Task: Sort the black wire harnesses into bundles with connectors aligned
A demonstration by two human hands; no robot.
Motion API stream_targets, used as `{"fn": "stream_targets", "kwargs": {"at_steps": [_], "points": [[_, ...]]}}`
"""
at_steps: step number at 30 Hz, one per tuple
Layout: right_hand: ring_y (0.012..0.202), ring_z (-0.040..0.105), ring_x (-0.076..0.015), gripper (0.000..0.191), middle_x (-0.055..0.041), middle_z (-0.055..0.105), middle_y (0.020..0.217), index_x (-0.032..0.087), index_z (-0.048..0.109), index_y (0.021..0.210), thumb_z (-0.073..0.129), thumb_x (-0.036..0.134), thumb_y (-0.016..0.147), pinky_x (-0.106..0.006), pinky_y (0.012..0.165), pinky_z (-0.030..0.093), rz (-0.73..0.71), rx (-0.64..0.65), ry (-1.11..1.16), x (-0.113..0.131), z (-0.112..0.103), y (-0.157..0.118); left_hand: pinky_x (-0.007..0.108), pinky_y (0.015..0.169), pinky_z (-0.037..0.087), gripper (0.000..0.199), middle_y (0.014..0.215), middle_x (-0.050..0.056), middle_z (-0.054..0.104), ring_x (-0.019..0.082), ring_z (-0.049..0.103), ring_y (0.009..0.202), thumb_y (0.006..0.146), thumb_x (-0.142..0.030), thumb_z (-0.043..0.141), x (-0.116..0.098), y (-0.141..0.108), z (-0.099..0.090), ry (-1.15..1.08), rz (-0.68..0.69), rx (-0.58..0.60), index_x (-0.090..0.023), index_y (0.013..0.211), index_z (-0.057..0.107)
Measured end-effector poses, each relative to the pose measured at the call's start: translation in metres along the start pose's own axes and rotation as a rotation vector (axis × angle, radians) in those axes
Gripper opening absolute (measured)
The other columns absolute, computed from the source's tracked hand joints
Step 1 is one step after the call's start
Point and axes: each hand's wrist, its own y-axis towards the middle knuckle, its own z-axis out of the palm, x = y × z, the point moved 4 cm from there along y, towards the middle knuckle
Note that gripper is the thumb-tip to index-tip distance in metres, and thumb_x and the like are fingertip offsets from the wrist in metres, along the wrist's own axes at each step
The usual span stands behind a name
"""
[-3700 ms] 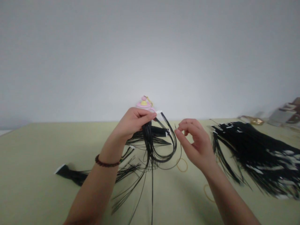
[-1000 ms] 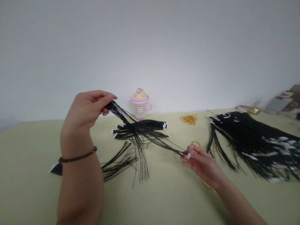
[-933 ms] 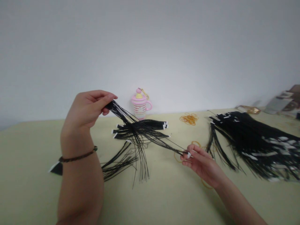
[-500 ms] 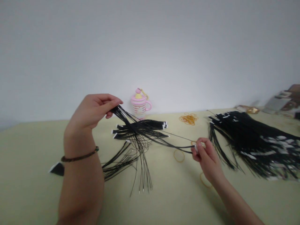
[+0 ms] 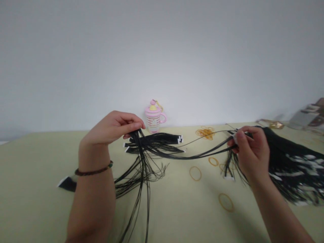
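My left hand (image 5: pixel 115 127) is raised over the table, thumb and fingers pinched on a bundle of thin black wires (image 5: pixel 140 148). Loose ends hang below it towards the table's front. Some of these wires stretch across to my right hand (image 5: pixel 254 152), whose fingers are closed on their white end piece (image 5: pixel 235 138). Beneath and behind the stretched wires lie black wire bundles (image 5: pixel 162 137) with white ends. More black wires (image 5: pixel 126 187) lie partly hidden by my left forearm.
A large pile of black wires (image 5: pixel 283 148) with white ends covers the right side. A pink striped mug (image 5: pixel 153 120) stands by the wall near a heap of yellow rubber bands (image 5: pixel 205 132). Single rubber bands (image 5: pixel 219 201) lie around the pale green table (image 5: pixel 182 209).
My right hand has moved right and slightly up with the white end, in front of the large pile. My left hand has shifted slightly right and down; the hanging wires reach nearer the front.
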Motion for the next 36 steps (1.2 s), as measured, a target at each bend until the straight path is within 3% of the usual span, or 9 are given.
{"fn": "stream_targets", "kwargs": {"at_steps": [5, 10, 16, 20, 22, 24, 30, 36], "points": [[0.057, 0.055, -0.0087, 0.021, 0.0032, 0.057, 0.064, 0.023, 0.051, 0.086, 0.064, 0.039, 0.079, -0.015, 0.047, 0.042, 0.187, 0.079, 0.041, -0.024, -0.015, -0.011, 0.015, 0.039, 0.029, 0.022, 0.052, -0.001, 0.051, 0.005, 0.041, 0.044, 0.075, -0.038, 0.062, 0.004, 0.007, 0.002, -0.049, -0.055, -0.119, -0.017, 0.077, 0.068], [0.059, 0.051, -0.0093, 0.017, 0.001, 0.061, 0.071, 0.024, 0.05, 0.083, 0.059, 0.038, 0.083, -0.019, 0.052, 0.04, 0.395, 0.363, 0.162, -0.041, -0.021, -0.038, 0.016, 0.039, 0.028, 0.019, 0.053, -0.001, 0.052, 0.005, 0.04, 0.043, 0.074, -0.034, 0.064, 0.007, 0.012, 0.002, -0.139, -0.077, -0.3, -0.016, 0.076, 0.067], [0.08, 0.055, -0.0154, 0.01, -0.0024, 0.062, 0.087, 0.025, 0.051, 0.084, 0.055, 0.034, 0.086, -0.029, 0.069, 0.043, 0.587, 0.588, 0.413, -0.046, -0.017, -0.071, 0.018, 0.036, 0.036, 0.019, 0.046, 0.0, 0.054, 0.008, 0.047, 0.037, 0.073, -0.034, 0.065, 0.011, 0.019, 0.008, -0.143, -0.121, -0.393, -0.016, 0.078, 0.067], [0.08, 0.056, -0.018, 0.013, -0.0031, 0.061, 0.079, 0.022, 0.049, 0.082, 0.053, 0.034, 0.087, -0.034, 0.074, 0.041, 0.601, 0.857, 0.477, -0.037, -0.013, -0.083, 0.017, 0.034, 0.037, 0.019, 0.048, 0.0, 0.056, 0.007, 0.047, 0.036, 0.071, -0.033, 0.066, 0.011, 0.027, 0.017, -0.173, -0.099, -0.478, -0.015, 0.075, 0.066], [0.083, 0.057, -0.0191, 0.013, -0.005, 0.062, 0.08, 0.021, 0.049, 0.083, 0.051, 0.033, 0.088, -0.036, 0.076, 0.04, 0.583, 1.024, 0.384, -0.031, -0.008, -0.089, 0.017, 0.033, 0.035, 0.02, 0.049, -0.001, 0.056, 0.006, 0.046, 0.035, 0.07, -0.033, 0.066, 0.009, 0.03, 0.023, -0.21, -0.077, -0.497, -0.014, 0.075, 0.065], [0.084, 0.056, -0.0183, 0.014, -0.0067, 0.062, 0.084, 0.019, 0.048, 0.084, 0.046, 0.031, 0.091, -0.035, 0.077, 0.04, 0.604, 1.112, 0.247, -0.03, -0.002, -0.095, 0.016, 0.032, 0.033, 0.02, 0.049, -0.001, 0.055, 0.005, 0.044, 0.035, 0.07, -0.033, 0.067, 0.005, 0.032, 0.031, -0.24, -0.055, -0.486, -0.014, 0.076, 0.065], [0.064, 0.049, -0.0128, 0.02, 0.0034, 0.048, 0.062, 0.021, 0.041, 0.082, 0.04, 0.038, 0.093, -0.033, 0.072, 0.042, 0.642, 0.961, 0.172, -0.034, 0.014, -0.1, 0.016, 0.037, 0.035, 0.022, 0.054, 0.0, 0.056, 0.005, 0.045, 0.041, 0.068, -0.03, 0.071, -0.006, 0.033, 0.055, -0.419, -0.037, -0.254, -0.012, 0.08, 0.065], [0.06, 0.049, -0.0117, 0.023, 0.0059, 0.038, 0.059, 0.022, 0.041, 0.079, 0.045, 0.042, 0.09, -0.028, 0.061, 0.044, 0.631, 0.73, 0.215, -0.044, 0.015, -0.097, 0.019, 0.049, 0.041, 0.027, 0.071, 0.004, 0.064, 0.006, 0.051, 0.054, 0.065, -0.025, 0.074, 0.001, 0.038, 0.068, -0.549, -0.037, -0.069, -0.013, 0.089, 0.068]]}}
